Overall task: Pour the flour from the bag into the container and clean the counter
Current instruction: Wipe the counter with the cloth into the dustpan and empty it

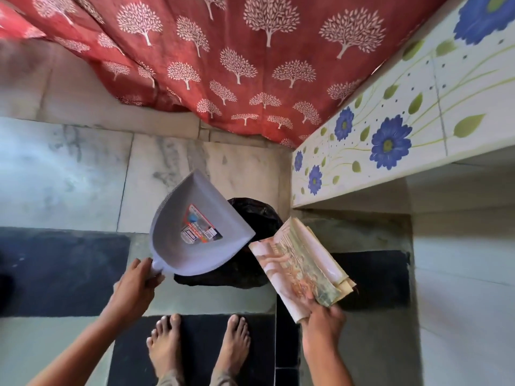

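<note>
A red curtain (223, 65) printed with pale trees fills the frame from ten to one o'clock, and a tiled ledge (390, 151) painted with blue flowers runs from two o'clock down toward the centre. Below them lies a floor (69, 174) of pale marble and dark slabs, with the person's bare feet at six o'clock.

Just off centre sits a bin lined with a black bag (256, 215), largely covered by what is held over it. At its nine o'clock side hangs a pale lilac dustpan (192, 232), tipped so its open mouth points toward the bin and its labelled pan faces the camera. The left hand (133, 285) grips its short handle at seven o'clock. At four o'clock the right hand (323, 316) holds a folded printed paper (301, 263) by its near end, fingers curled round it, the far end angled at the bin.

This looks like the tail of the cleaning step: sweepings being emptied. Whether any flour is left in the pan I cannot tell, since its inside looks bare but is blurred. The flour bag, the container and the counter top are out of view.

The next move probably calls for a steeper tilt of the pan over the bag, with the paper brushing the remainder in.
</note>
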